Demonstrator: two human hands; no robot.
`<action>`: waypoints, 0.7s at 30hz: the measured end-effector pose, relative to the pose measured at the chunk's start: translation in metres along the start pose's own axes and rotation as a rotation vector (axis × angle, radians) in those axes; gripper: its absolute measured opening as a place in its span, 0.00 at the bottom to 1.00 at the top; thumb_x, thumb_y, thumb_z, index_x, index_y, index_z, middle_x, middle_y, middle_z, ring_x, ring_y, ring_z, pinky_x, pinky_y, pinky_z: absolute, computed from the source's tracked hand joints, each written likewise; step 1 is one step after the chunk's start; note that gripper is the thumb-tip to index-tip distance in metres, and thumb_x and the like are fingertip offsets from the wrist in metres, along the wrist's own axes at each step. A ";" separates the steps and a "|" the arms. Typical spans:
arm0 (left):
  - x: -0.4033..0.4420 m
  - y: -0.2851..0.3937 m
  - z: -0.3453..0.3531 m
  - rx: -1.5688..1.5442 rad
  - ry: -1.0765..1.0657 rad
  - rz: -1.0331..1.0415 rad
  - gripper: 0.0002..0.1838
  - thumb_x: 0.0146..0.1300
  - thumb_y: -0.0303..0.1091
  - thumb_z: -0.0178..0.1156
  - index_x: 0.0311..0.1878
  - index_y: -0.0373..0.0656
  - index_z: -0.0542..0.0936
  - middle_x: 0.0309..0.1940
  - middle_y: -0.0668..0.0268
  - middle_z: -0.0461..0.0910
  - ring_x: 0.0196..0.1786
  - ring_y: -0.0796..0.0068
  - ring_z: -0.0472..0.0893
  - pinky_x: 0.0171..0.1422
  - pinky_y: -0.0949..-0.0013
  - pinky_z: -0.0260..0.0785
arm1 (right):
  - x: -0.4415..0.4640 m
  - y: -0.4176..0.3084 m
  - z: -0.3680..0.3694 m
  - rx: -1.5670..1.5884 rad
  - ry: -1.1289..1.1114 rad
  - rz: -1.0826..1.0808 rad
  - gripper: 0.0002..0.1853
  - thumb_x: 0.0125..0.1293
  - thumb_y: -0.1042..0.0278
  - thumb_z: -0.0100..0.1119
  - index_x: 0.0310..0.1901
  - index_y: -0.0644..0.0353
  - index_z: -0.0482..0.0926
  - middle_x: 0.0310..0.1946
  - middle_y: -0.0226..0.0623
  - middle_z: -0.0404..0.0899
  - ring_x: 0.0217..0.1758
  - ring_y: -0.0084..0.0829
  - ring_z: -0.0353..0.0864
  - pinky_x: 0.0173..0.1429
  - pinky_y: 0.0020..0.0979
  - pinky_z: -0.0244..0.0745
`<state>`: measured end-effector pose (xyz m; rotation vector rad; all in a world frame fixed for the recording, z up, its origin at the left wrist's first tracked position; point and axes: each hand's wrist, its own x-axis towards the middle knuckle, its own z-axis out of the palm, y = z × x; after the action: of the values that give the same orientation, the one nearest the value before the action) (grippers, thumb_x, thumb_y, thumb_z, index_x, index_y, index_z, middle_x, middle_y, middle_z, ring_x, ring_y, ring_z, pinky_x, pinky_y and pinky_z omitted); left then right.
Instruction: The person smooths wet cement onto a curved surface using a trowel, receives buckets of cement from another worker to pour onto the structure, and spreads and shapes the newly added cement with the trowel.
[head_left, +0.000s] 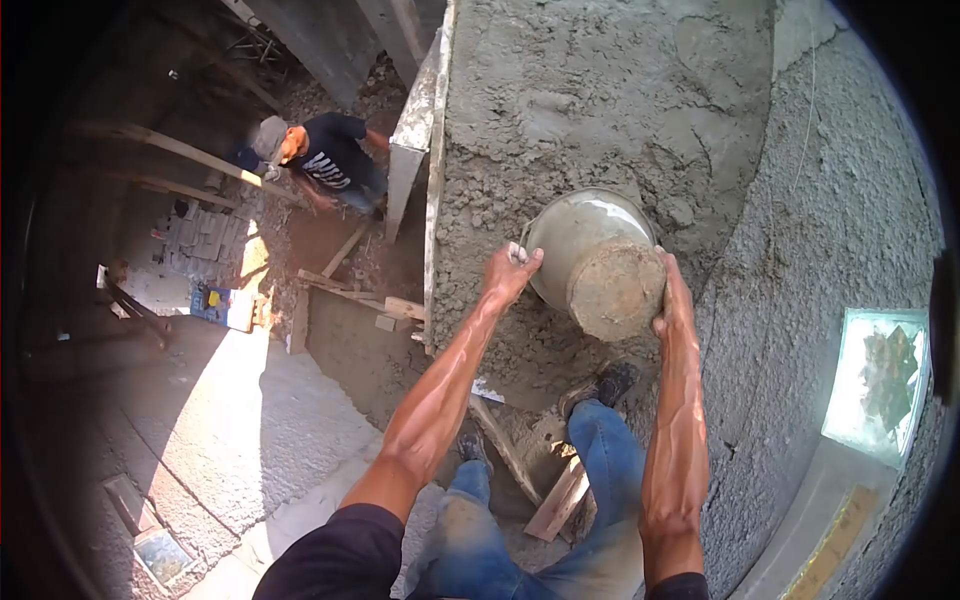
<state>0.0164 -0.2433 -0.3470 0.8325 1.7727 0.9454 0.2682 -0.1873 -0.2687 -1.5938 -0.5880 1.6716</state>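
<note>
A grey, cement-coated bucket (575, 245) is tipped over the wet concrete (560, 110), its crusted round base turned toward me. At the bucket's left side, my left hand (512, 272) is closed on its rim or handle; which one I cannot tell. My right hand (675, 293) grips the bucket at its right side, near the base. The mouth faces away from me, so what is inside is hidden. Rough, lumpy concrete lies around the bucket.
A co-worker (335, 160) in a cap stands below at the left, beyond the board edge (436, 180). Rough wall (800, 260) curves along the right, with a glass block (878, 385). Loose wood (560, 498) lies between my feet. A blue-yellow bag (222, 306) is at the left.
</note>
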 end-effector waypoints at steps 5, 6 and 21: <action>-0.077 0.013 -0.049 0.019 0.024 -0.003 0.29 0.52 0.57 0.71 0.25 0.41 0.69 0.19 0.66 0.69 0.26 0.73 0.68 0.31 0.61 0.63 | -0.045 -0.001 0.001 0.136 -0.217 0.173 0.30 0.68 0.46 0.51 0.61 0.62 0.70 0.59 0.44 0.73 0.60 0.41 0.75 0.63 0.43 0.71; -0.098 0.010 -0.058 0.033 0.029 -0.003 0.30 0.50 0.57 0.72 0.24 0.40 0.68 0.18 0.65 0.68 0.25 0.73 0.67 0.31 0.61 0.63 | -0.045 0.027 -0.018 0.196 -0.236 0.209 0.31 0.69 0.44 0.49 0.63 0.62 0.68 0.61 0.44 0.71 0.62 0.42 0.72 0.65 0.43 0.70; -0.294 0.011 -0.167 0.461 0.118 0.367 0.11 0.57 0.34 0.63 0.31 0.38 0.73 0.26 0.57 0.72 0.32 0.56 0.76 0.36 0.56 0.69 | -0.196 0.248 0.030 0.177 -0.176 0.439 0.30 0.73 0.42 0.41 0.64 0.58 0.68 0.59 0.39 0.74 0.59 0.37 0.75 0.65 0.37 0.69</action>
<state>-0.0380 -0.5276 -0.1717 1.4592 2.0162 0.8347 0.1806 -0.4871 -0.3276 -1.5294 -0.1695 2.1375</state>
